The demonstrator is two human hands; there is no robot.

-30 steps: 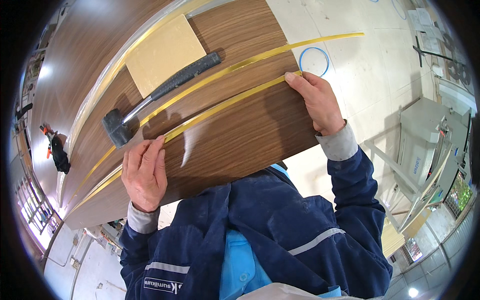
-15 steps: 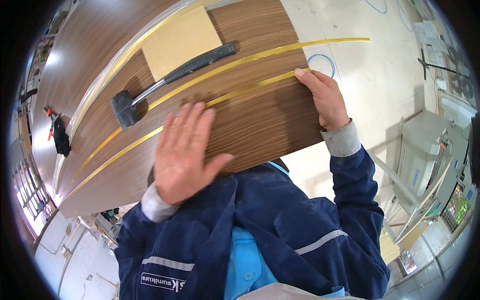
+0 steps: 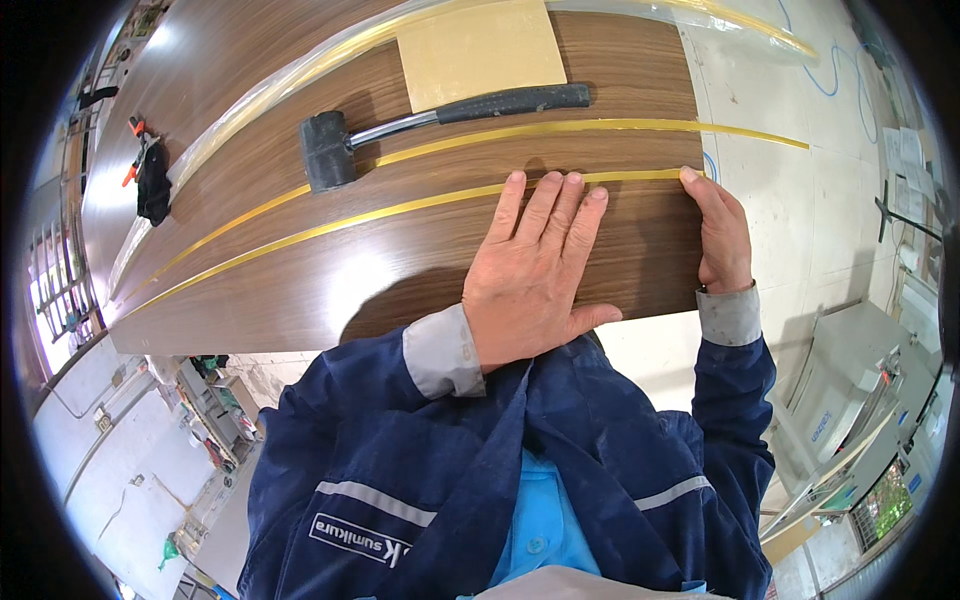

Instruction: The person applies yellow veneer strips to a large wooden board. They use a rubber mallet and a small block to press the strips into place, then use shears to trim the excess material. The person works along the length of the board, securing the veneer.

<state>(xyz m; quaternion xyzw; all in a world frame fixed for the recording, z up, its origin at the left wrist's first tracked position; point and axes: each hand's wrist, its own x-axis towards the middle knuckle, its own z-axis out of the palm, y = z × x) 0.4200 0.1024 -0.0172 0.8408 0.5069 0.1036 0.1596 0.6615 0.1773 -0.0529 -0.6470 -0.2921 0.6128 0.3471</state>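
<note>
A brown wood-grain panel [image 3: 640, 250] lies before me, with a thin gold strip [image 3: 400, 208] running lengthwise along it. My left hand [image 3: 530, 275] rests flat on the panel, fingers stretched out and their tips at the strip. At the panel's right edge, my right hand [image 3: 725, 240] grips the corner area, its thumb pressed on the strip's end; its other fingers are mostly hidden at the edge. Farther back runs a second gold strip [image 3: 750, 132], which sticks out past the edge. A black-headed rubber mallet [image 3: 326, 150] lies across it, touched by neither hand.
Behind the mallet's handle lies a tan rectangular sheet [image 3: 480, 55]. Clear plastic wrap with gold strips [image 3: 735, 14] stretches along the back. A black and orange tool [image 3: 150, 175] lies at far left. A blue hose [image 3: 840, 75] is on the floor; a grey machine [image 3: 850, 365] stands at right.
My left hand has slid right along the strip, nearer to my right hand. The right thumb stays on the strip's end at the panel edge. The whole view has shifted and turned slightly.
</note>
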